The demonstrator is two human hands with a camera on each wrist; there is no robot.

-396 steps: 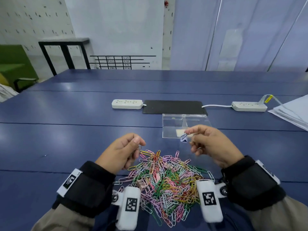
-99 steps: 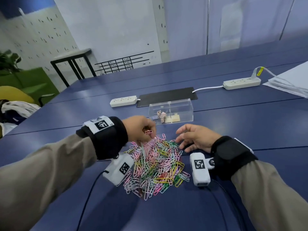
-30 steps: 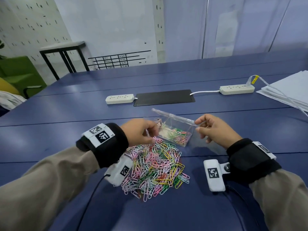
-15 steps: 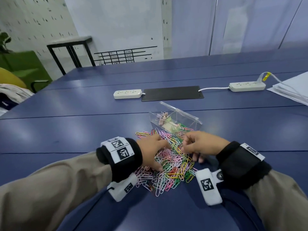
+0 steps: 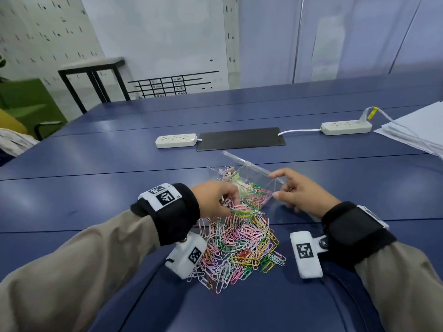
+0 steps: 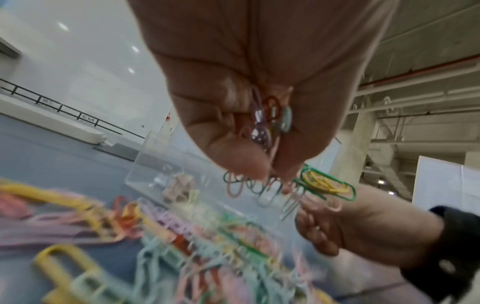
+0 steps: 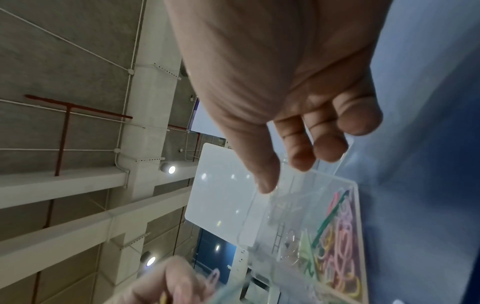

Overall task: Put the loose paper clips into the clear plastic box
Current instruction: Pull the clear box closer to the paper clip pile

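A heap of coloured paper clips (image 5: 239, 243) lies on the blue table (image 5: 96, 188) in front of me. Just beyond it stands the clear plastic box (image 5: 263, 180), tipped toward the heap with its lid (image 5: 247, 164) raised and several clips inside. My left hand (image 5: 231, 204) pinches a bunch of clips (image 6: 324, 185) just above the heap's far edge, close to the box mouth. My right hand (image 5: 276, 185) grips the box's right end, index finger on the lid corner and thumb below; the right wrist view shows the thumb and fingers (image 7: 324, 148) around the box edge (image 7: 293, 205).
Behind the box lie a black mat (image 5: 239, 138) and two white power strips (image 5: 176, 140) (image 5: 346, 127). A stack of paper (image 5: 417, 130) sits at the far right. A green chair (image 5: 26, 104) and a black-legged side table (image 5: 93, 68) stand off to the left.
Half a second ago both hands were down in the heap. My left hand has since lifted a bunch of clips toward the box, and my right hand has gone back to the box's right end.
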